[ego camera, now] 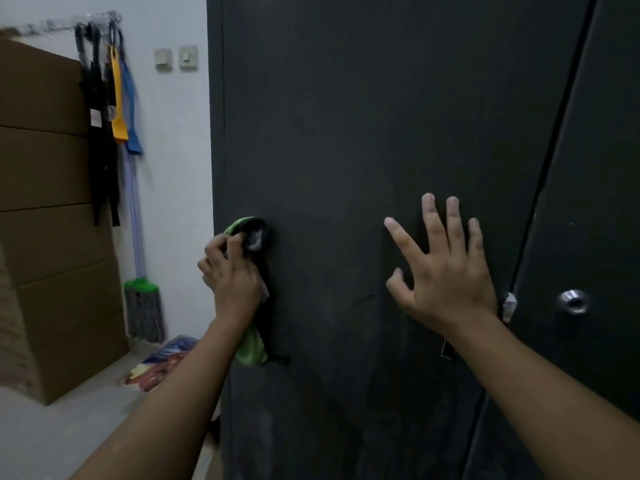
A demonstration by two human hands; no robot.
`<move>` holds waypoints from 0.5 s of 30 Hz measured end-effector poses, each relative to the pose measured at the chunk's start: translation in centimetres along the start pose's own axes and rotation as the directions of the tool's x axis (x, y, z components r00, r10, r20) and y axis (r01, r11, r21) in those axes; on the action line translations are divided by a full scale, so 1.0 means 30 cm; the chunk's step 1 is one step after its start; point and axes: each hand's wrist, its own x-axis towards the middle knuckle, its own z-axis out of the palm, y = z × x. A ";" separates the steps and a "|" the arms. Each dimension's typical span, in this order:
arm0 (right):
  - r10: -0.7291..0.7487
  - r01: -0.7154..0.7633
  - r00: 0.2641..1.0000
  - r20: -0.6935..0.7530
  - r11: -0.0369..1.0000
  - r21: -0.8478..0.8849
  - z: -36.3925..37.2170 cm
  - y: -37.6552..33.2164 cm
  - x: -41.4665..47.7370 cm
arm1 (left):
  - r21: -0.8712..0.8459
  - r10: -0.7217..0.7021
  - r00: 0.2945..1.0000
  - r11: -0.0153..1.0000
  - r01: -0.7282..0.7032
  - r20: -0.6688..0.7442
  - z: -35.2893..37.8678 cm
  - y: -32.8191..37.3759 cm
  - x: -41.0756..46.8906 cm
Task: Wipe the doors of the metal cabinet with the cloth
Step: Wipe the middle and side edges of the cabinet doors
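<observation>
Far left, stacked cardboard boxes [52, 202] against a white wall [173, 174]; just beside them a mop [142, 306], head down on the pale floor [69, 431]. Next, left hand [232, 275] curled round a green-and-black cloth [252, 348], held against the left edge of the dark left door [346, 133], long axis upright, loose end dangling downward. Further right, right hand [446, 271] spread on the same door, fingers pointing up. Past the seam, right door [595, 202] with a round metal lock [573, 301].
</observation>
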 end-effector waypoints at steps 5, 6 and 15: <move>0.000 0.001 1.000 0.027 0.999 -0.032 0.004 -0.003 -0.002 | -0.066 -0.107 0.994 0.992 0.105 -0.028 0.032 -0.038 -0.151; -0.001 0.002 1.000 0.027 0.999 -0.035 0.004 -0.003 -0.002 | -0.044 -0.052 0.999 0.998 0.053 0.008 0.038 -0.055 -0.201; -0.012 0.012 1.000 0.018 0.999 -0.034 0.008 -0.010 -0.006 | 0.038 0.386 0.883 0.911 -0.410 0.265 0.011 -0.178 -0.256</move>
